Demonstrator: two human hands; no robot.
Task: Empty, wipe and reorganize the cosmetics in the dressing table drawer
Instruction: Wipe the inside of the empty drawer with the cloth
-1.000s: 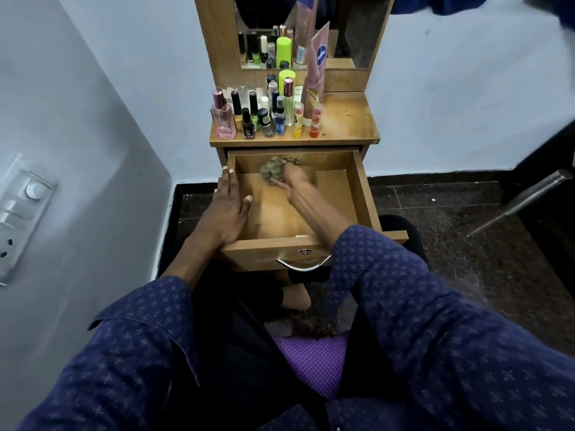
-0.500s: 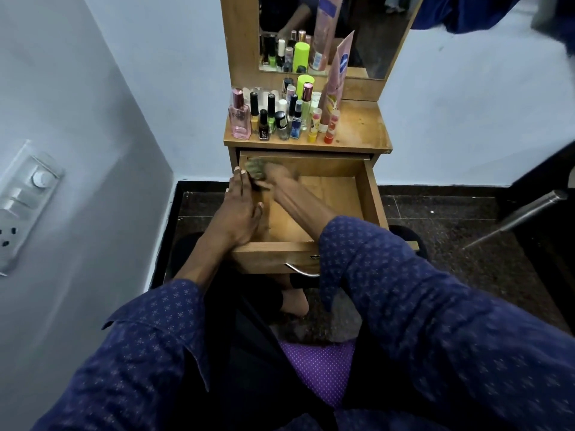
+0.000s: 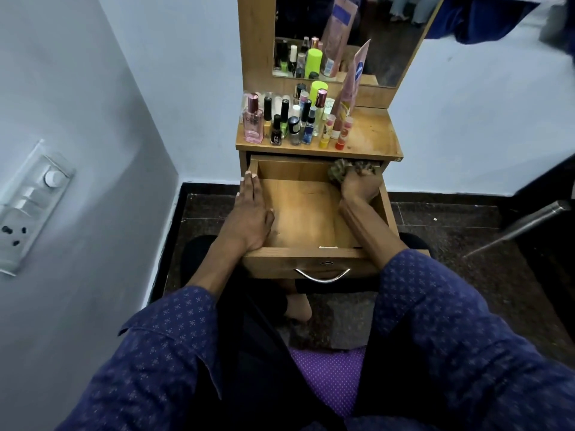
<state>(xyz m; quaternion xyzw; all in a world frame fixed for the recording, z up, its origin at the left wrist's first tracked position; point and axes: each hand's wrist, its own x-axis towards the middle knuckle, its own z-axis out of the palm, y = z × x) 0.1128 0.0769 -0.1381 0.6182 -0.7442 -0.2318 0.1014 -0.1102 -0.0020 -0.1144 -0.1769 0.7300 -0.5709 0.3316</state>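
The wooden drawer (image 3: 306, 259) of the dressing table stands pulled out, its inside bare. My right hand (image 3: 359, 185) grips a crumpled greenish-brown cloth (image 3: 340, 171) and presses it into the drawer's back right corner. My left hand (image 3: 250, 213) lies flat along the drawer's left wall, fingers straight, thumb inside the drawer. Several cosmetics stand on the tabletop (image 3: 371, 141): a pink perfume bottle (image 3: 252, 121), nail polish bottles (image 3: 276, 130), a lime green can (image 3: 318, 90), a pink tube (image 3: 351, 84) and small lip balms (image 3: 340, 140).
A mirror (image 3: 367, 32) rises behind the cosmetics. A grey wall with a switch panel (image 3: 28, 200) runs close on the left. A dark floor lies around the table, and a metal chair leg (image 3: 525, 223) slants in at the right. My knees sit under the drawer front.
My right hand has swept the cloth from the drawer's back left across to the back right corner. My left hand has stayed on the left wall.
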